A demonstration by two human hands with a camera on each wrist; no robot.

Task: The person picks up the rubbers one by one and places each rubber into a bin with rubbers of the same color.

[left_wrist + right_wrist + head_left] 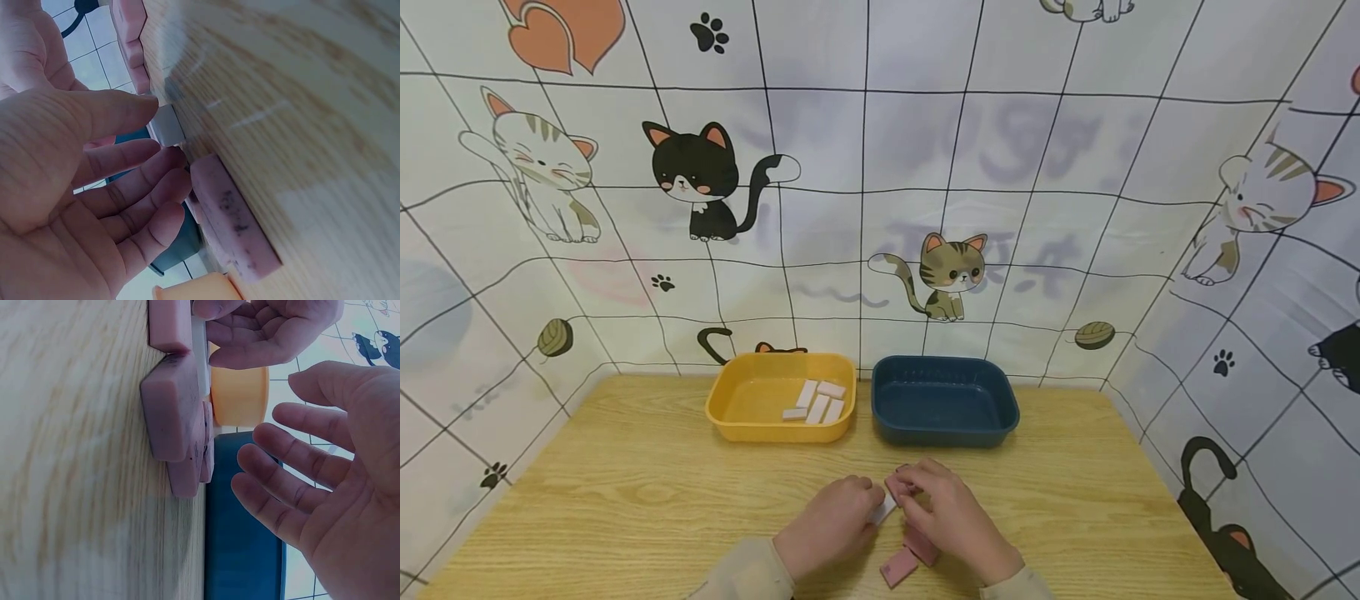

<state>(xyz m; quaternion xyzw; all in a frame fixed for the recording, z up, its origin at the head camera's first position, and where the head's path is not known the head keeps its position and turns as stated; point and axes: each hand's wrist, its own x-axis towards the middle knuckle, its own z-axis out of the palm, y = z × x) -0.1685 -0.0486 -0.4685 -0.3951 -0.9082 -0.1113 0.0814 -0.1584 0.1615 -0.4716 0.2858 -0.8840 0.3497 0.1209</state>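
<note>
On the table, my left hand pinches a small white rectangular block between thumb and fingers; the left wrist view shows the white block at its fingertips. Just to the right, my right hand hovers over pink blocks with its fingers loosely bent. In the right wrist view this right hand has nothing between its fingers. Several pink blocks lie close together, among them one pink block at the front and another pink block with dark marks. The right hand partly covers the group in the head view.
A yellow tray holding several white blocks stands at the back, left of centre. Beside it is a dark blue tray with nothing visible inside. Behind both rises a cat-patterned cloth, which also runs along the sides.
</note>
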